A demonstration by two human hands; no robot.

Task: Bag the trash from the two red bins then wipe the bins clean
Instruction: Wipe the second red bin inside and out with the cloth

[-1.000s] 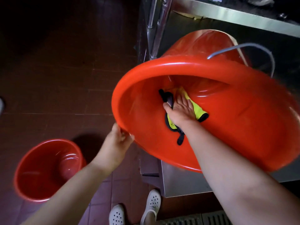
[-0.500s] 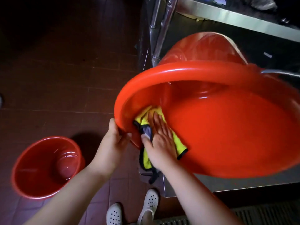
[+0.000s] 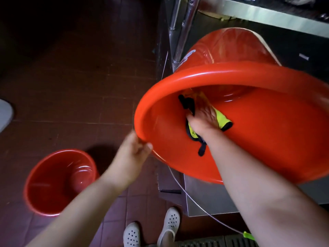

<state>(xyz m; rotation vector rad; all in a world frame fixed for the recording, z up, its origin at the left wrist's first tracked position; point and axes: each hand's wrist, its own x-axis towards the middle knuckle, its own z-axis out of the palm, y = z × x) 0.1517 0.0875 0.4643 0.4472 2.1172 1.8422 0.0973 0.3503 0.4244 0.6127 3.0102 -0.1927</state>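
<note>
A large red bin (image 3: 267,139) is tilted toward me, its mouth facing the camera, resting against a steel counter. My left hand (image 3: 132,154) grips its rim at the lower left. My right hand (image 3: 203,120) reaches inside and presses a yellow cloth with black edging (image 3: 221,120) against the inner wall. A second red bin (image 3: 58,180) stands upright on the floor at the lower left, with nothing visible inside.
A steel counter (image 3: 204,202) with metal legs (image 3: 181,29) stands behind the tilted bin. Dark red floor tiles (image 3: 71,86) spread to the left. My white clogs (image 3: 151,230) are at the bottom, beside a floor drain grate (image 3: 204,242). A thin wire handle (image 3: 204,209) hangs below the bin.
My right hand has slid the cloth from the near rim back deeper into the bin. The bin has shifted slightly; my left hand keeps its hold on the rim.
</note>
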